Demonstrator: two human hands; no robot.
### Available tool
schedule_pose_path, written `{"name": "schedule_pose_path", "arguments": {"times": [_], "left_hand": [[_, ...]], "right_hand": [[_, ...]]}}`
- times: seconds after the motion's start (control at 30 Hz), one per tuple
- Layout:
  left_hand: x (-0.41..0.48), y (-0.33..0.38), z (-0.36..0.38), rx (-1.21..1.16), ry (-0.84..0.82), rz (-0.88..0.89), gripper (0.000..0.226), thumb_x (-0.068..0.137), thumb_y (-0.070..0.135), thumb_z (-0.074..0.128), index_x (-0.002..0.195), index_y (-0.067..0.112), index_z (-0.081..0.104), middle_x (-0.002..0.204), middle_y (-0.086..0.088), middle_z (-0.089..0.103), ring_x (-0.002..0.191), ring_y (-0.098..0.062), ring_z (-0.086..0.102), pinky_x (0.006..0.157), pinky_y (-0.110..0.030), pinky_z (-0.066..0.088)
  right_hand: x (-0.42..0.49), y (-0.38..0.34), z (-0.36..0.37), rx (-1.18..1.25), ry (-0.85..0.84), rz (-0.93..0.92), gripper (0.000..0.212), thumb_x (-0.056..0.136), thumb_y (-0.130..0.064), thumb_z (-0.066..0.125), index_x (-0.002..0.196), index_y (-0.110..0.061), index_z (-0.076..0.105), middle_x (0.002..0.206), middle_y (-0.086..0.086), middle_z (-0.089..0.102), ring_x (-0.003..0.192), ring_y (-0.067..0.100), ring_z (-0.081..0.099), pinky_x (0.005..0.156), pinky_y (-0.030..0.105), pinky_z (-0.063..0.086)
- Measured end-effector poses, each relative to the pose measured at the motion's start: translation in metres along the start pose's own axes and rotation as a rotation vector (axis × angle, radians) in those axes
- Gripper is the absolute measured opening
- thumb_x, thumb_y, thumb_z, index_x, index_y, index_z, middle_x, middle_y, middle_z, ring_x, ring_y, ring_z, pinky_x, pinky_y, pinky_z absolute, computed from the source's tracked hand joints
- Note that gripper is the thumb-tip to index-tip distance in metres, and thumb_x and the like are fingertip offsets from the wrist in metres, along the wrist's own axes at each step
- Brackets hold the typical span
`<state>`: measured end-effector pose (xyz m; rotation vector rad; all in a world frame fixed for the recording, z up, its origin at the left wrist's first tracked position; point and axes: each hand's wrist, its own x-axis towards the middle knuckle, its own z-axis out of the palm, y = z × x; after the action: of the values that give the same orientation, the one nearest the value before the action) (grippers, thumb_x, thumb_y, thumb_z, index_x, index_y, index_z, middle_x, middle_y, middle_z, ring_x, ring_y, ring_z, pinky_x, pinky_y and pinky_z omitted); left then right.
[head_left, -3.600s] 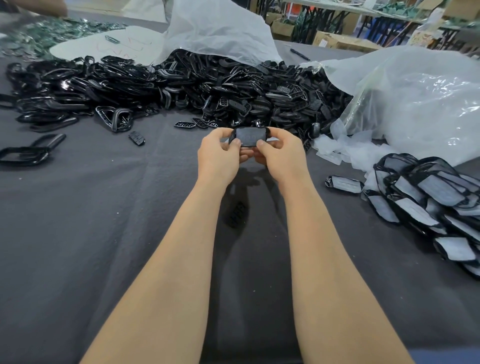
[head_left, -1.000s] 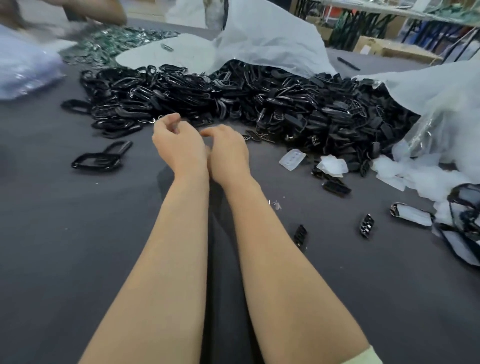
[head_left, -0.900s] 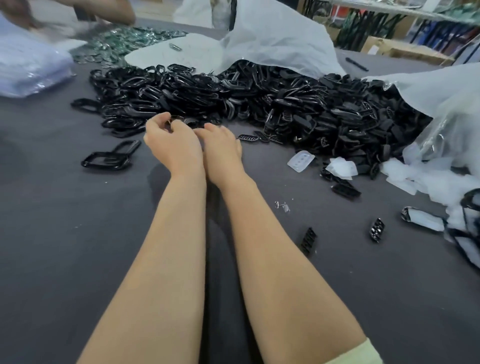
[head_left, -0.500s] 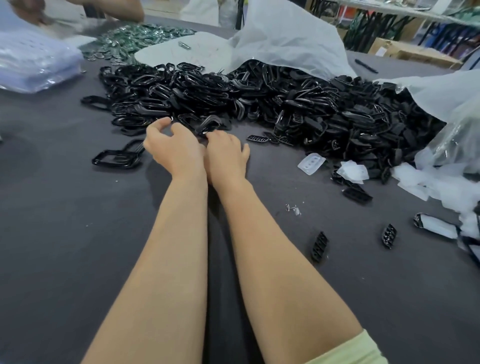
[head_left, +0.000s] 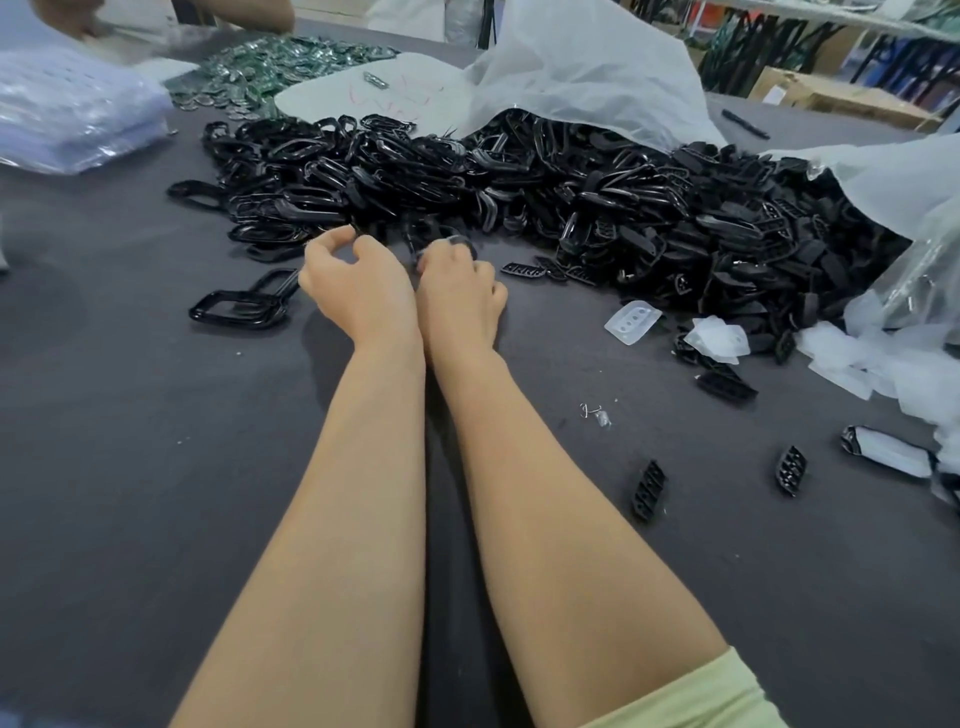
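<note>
By the pile (head_left: 519, 197), right hand (head_left: 460, 293) pinches a frame (head_left: 456, 241), axis hidden; left hand (head_left: 358, 283) loose.

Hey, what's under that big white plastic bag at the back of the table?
Black plastic parts spill out from under the white plastic bag along its front edge onto the dark table. The bag is cloudy, so how many more parts lie beneath it cannot be seen.

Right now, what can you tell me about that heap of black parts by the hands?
The heap of black parts is a loose mound of glossy, plastic-looking oval frames and small slotted inserts, tangled. It lies on the grey table cloth, its far side spilling from a white plastic bag. The left hand and right hand reach its near edge, fingers curled; any grip is hidden.
</note>
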<state>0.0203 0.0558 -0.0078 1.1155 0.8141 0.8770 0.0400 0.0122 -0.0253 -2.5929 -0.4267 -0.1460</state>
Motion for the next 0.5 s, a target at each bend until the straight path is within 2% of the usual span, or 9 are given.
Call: {"name": "schedule_pose_path", "arguments": {"times": [0.07,0.13,0.2,0.23,0.3,0.37,0.4,0.43,0.5], "left_hand": [[-0.001,0.000,0.001,0.001,-0.013,-0.019,0.018,0.091,0.005,0.044,0.092,0.022,0.050,0.134,-0.009,0.049,0.111,-0.022,0.056,0.075,-0.018,0.048],[-0.003,0.001,0.002,0.024,-0.018,-0.017,0.017,0.091,0.006,0.044,0.093,0.021,0.050,0.134,-0.010,0.050,0.117,-0.023,0.054,0.070,-0.013,0.042],[-0.004,0.000,0.001,0.041,-0.028,0.002,0.015,0.091,0.006,0.046,0.094,0.021,0.050,0.133,-0.010,0.050,0.117,-0.025,0.053,0.071,-0.015,0.040],[-0.005,0.000,0.001,0.051,-0.036,0.015,0.015,0.091,0.007,0.046,0.096,0.020,0.050,0.133,-0.009,0.049,0.118,-0.025,0.052,0.074,-0.017,0.041],[-0.007,-0.001,0.002,0.086,-0.060,0.047,0.015,0.091,0.009,0.049,0.101,0.019,0.053,0.133,-0.008,0.048,0.117,-0.023,0.052,0.080,-0.020,0.042],[-0.009,-0.002,0.004,0.119,-0.131,0.082,0.018,0.093,0.016,0.053,0.110,0.016,0.057,0.126,-0.007,0.053,0.103,-0.013,0.056,0.084,-0.020,0.043],[-0.010,-0.001,0.006,0.144,-0.192,0.095,0.022,0.094,0.021,0.054,0.114,0.013,0.059,0.118,-0.005,0.057,0.093,-0.009,0.057,0.088,-0.021,0.045],[-0.012,-0.002,0.007,0.186,-0.264,0.102,0.025,0.095,0.026,0.055,0.114,0.011,0.061,0.107,-0.003,0.061,0.088,-0.010,0.058,0.092,-0.028,0.047],[-0.018,-0.002,0.009,0.273,-0.392,0.117,0.021,0.095,0.030,0.055,0.102,0.012,0.064,0.097,-0.006,0.068,0.092,-0.021,0.065,0.093,-0.043,0.050]], "right_hand": [[-0.003,-0.001,-0.001,0.059,0.103,0.074,0.029,0.096,-0.022,0.042,0.121,-0.007,0.044,0.130,0.010,0.051,0.122,0.034,0.041,0.099,0.043,0.029],[-0.003,0.001,-0.003,0.119,0.153,0.099,0.025,0.095,-0.016,0.045,0.118,-0.007,0.043,0.124,0.010,0.056,0.116,0.034,0.046,0.093,0.041,0.033],[-0.002,0.007,-0.010,0.280,0.197,0.123,0.020,0.094,-0.011,0.046,0.114,-0.008,0.047,0.115,0.010,0.061,0.107,0.032,0.052,0.084,0.037,0.036],[-0.002,0.012,-0.016,0.377,0.222,0.140,0.020,0.094,-0.009,0.046,0.113,-0.007,0.051,0.111,0.011,0.064,0.104,0.031,0.055,0.082,0.034,0.037],[-0.002,0.023,-0.030,0.524,0.262,0.164,0.021,0.092,-0.006,0.049,0.110,-0.005,0.059,0.105,0.012,0.067,0.103,0.028,0.059,0.087,0.032,0.042],[-0.001,0.033,-0.044,0.650,0.235,0.164,0.018,0.090,-0.005,0.053,0.104,-0.005,0.064,0.096,0.010,0.068,0.098,0.026,0.062,0.092,0.037,0.048],[-0.001,0.036,-0.050,0.705,0.193,0.152,0.016,0.090,-0.005,0.055,0.101,-0.006,0.065,0.090,0.008,0.066,0.092,0.024,0.063,0.089,0.039,0.051],[-0.001,0.037,-0.054,0.757,0.151,0.136,0.014,0.090,-0.004,0.055,0.099,-0.008,0.065,0.085,0.006,0.063,0.084,0.020,0.063,0.084,0.038,0.055],[-0.002,0.038,-0.059,0.873,0.097,0.113,0.012,0.092,-0.004,0.055,0.095,-0.011,0.064,0.077,0.003,0.060,0.073,0.011,0.060,0.070,0.027,0.057]]}}
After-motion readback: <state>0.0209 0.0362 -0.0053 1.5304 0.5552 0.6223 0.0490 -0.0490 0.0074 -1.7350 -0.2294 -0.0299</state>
